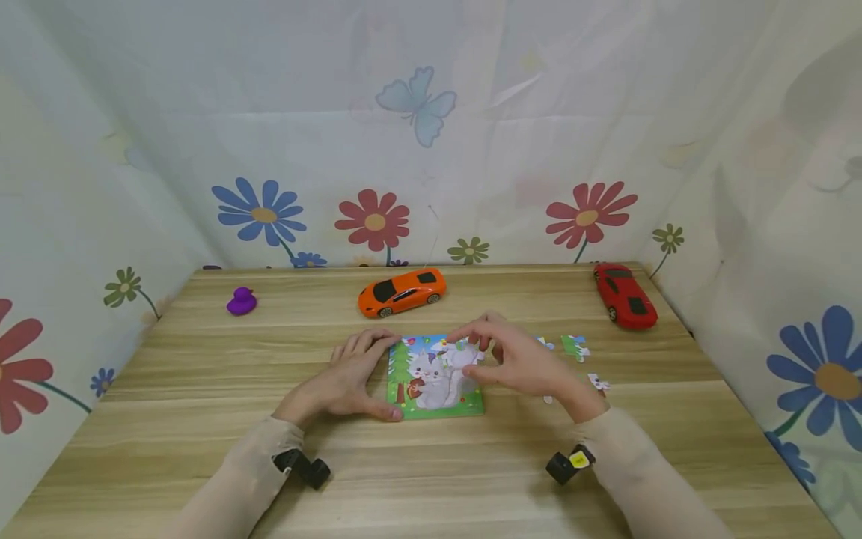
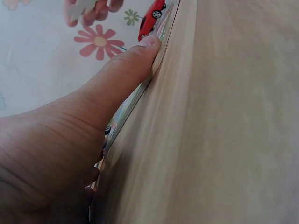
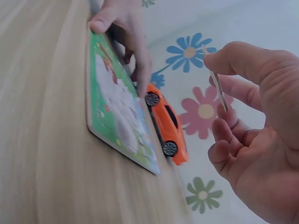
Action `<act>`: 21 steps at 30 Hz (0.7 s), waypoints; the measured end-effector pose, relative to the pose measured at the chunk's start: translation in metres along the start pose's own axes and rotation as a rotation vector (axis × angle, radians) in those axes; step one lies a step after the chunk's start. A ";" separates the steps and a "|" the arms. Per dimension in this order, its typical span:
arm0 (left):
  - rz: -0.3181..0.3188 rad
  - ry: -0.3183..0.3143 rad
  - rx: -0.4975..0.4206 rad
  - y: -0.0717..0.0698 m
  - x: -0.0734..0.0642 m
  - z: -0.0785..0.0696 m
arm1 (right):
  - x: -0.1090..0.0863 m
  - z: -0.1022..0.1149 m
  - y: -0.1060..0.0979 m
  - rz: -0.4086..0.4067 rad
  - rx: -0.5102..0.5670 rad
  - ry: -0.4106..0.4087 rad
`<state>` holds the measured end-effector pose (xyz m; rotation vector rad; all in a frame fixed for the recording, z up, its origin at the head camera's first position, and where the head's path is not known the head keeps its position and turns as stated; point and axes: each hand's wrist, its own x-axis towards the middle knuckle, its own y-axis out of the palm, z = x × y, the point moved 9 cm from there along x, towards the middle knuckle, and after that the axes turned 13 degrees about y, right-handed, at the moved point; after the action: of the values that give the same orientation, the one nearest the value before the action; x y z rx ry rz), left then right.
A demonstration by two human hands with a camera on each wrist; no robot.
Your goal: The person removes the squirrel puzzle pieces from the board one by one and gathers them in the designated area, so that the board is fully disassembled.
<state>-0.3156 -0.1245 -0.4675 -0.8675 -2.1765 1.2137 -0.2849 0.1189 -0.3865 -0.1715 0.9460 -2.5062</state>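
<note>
A jigsaw puzzle board (image 1: 438, 406) with a grey squirrel picture lies flat on the wooden table. My left hand (image 1: 346, 382) rests along its left side, thumb on the near corner and fingers by the far corner. Above the board's right part, my right hand (image 1: 525, 361) pinches a thin puzzle piece (image 3: 216, 79) between thumb and fingers. The right wrist view shows that piece edge-on, apart from the board. To the right lie several loose puzzle pieces (image 1: 575, 346), some partly hidden by the right hand and wrist.
An orange toy car (image 1: 404, 292) stands behind the board. At the back right is a red toy car (image 1: 624, 297), and a purple toy duck (image 1: 242, 301) sits at the back left. A flowered cloth (image 1: 431, 180) hangs behind the table.
</note>
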 end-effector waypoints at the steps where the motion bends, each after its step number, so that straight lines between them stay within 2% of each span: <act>1: 0.001 -0.002 -0.001 0.000 0.000 0.000 | -0.002 -0.001 -0.005 -0.007 0.001 0.007; 5: 0.006 -0.010 -0.003 0.001 0.000 0.001 | -0.014 -0.005 -0.024 -0.035 0.017 0.025; 13: 0.009 -0.009 0.001 0.002 -0.001 0.002 | -0.039 -0.019 -0.059 -0.129 -0.039 0.019; 21: 0.012 -0.005 0.004 0.002 -0.001 0.003 | -0.068 -0.027 -0.078 -0.182 -0.047 -0.006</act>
<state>-0.3164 -0.1257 -0.4702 -0.8780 -2.1745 1.2269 -0.2612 0.2177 -0.3532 -0.2918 1.0286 -2.6480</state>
